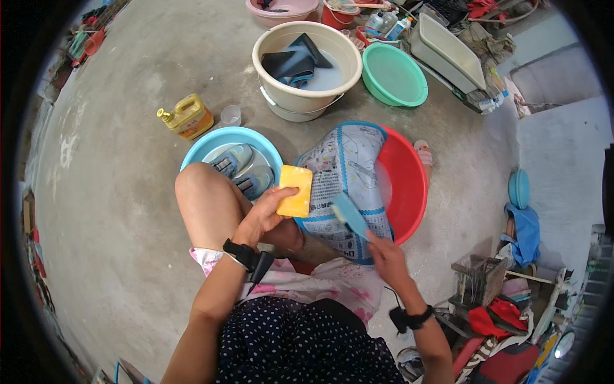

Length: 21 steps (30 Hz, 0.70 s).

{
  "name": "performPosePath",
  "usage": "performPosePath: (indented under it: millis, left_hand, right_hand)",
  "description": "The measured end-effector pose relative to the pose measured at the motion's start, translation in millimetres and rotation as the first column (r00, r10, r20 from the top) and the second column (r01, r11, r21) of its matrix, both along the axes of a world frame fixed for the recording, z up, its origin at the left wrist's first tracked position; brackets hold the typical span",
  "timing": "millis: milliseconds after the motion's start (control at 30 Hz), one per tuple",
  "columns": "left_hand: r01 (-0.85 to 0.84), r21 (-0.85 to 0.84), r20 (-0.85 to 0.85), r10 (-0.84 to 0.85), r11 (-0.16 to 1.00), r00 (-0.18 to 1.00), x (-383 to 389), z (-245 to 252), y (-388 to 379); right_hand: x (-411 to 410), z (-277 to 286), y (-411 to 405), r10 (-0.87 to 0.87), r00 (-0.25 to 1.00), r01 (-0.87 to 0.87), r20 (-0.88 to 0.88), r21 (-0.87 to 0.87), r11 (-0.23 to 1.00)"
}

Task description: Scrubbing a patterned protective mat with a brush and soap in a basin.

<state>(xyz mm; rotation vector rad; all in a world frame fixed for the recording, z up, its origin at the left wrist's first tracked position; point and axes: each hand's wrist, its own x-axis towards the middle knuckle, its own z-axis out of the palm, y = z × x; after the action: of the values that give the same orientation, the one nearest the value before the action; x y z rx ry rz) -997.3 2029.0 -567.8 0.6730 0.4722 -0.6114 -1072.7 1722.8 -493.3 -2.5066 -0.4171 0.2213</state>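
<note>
My left hand (269, 207) grips a yellow bar of soap (295, 191) above the edge of a printed cloth item with blue trim (357, 163). That item, perhaps a mat or bag, lies draped over a red plastic basin (407, 192) with cloudy water in it. In my right hand (387, 257) is a blue scrubbing brush (351, 216), a little blurred, over the cloth's lower part. A pair of wet grey-blue shoes (233, 161) rests in a light blue basin (261, 139) beside my bent knee.
Beyond the basins stand a cream bucket (297, 103) with dark cloth in cloudy water and a green basin (395, 74). A yellow jug (191, 117) and clear plastic cup (231, 115) are on the concrete floor at left. Clutter, including a wooden stool (477, 278), lies at lower right.
</note>
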Motion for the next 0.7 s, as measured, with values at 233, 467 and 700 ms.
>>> performPosePath:
  millis: [233,467,700]
  left_hand:
    - [0.082,0.040,-0.017,-0.081,0.996,0.997,-6.3,6.5,-17.1]
    - [-0.079,0.066,0.036,0.077,0.995,0.996,17.2,-7.8,-14.5]
    - [-0.057,0.219,0.152,0.024,0.974,0.988,62.4,0.2,-26.2]
  right_hand:
    - [46.5,-33.7,40.9,-0.073,0.967,0.089,0.244,-0.054,0.995]
    - [-35.0,-18.9,-2.1,0.049,0.996,-0.035,0.072,-0.182,0.983]
    - [46.9,-42.9,36.8,0.000,0.961,0.052,0.277,-0.181,0.982]
